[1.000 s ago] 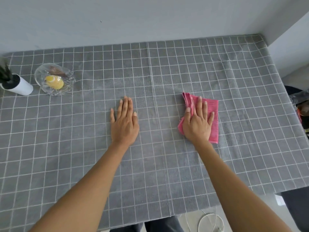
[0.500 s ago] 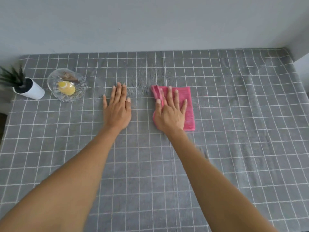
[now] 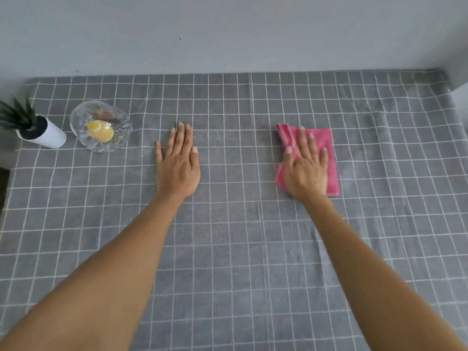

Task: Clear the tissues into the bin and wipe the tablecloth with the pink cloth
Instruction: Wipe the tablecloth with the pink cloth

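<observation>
A folded pink cloth [image 3: 323,138] lies flat on the grey checked tablecloth [image 3: 235,252], right of centre. My right hand [image 3: 305,171] presses down on it, palm flat and fingers spread, covering its near left part. My left hand [image 3: 177,165] rests flat on the bare tablecloth left of centre, fingers together, holding nothing. About a hand's length of tablecloth separates the two hands. No tissue and no bin is in view.
A clear glass bowl [image 3: 100,126] holding a yellow piece stands at the far left. Beside it a small white pot with a green plant [image 3: 41,133] leans near the left edge. A grey wall [image 3: 228,34] runs along the table's far side.
My right hand has slid the pink cloth to the right, away from my left hand, after having moved left before that. The left hand stays flat in place.
</observation>
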